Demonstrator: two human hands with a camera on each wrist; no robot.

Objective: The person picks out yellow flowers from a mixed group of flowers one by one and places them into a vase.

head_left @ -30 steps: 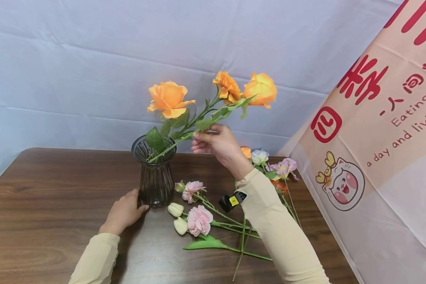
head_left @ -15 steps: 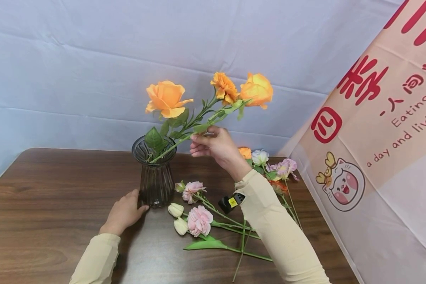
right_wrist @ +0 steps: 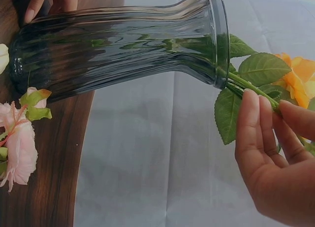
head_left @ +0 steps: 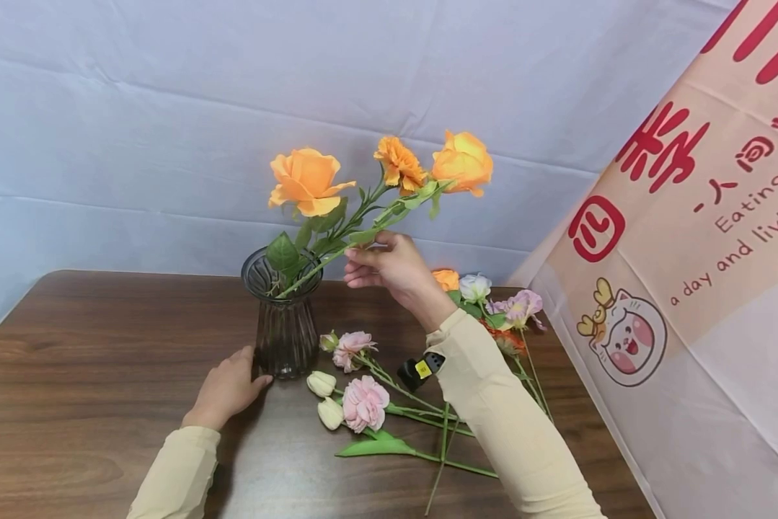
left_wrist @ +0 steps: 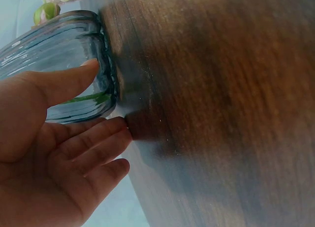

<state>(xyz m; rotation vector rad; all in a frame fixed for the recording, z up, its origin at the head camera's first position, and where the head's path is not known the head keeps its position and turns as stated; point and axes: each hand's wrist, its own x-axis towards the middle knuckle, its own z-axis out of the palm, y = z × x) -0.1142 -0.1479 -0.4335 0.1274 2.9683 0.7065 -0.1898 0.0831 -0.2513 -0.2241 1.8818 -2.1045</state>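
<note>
I'd tip that yellow-orange rose (head_left: 463, 164) more upright before pushing it deeper, since the right hand (head_left: 398, 270) pinches its stem (head_left: 317, 269) slanting into the vase (head_left: 287, 337) while the left hand (head_left: 228, 386) (fingers pretty loose) rests against the base.

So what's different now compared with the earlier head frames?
The right hand has shifted slightly left toward the vase, still pinching a green stem; the ruffled orange flower and the yellow-orange rose beside it moved left too. Nothing was taken hold of or let go. The left hand by the vase's base and the pink flowers look unchanged.
</note>
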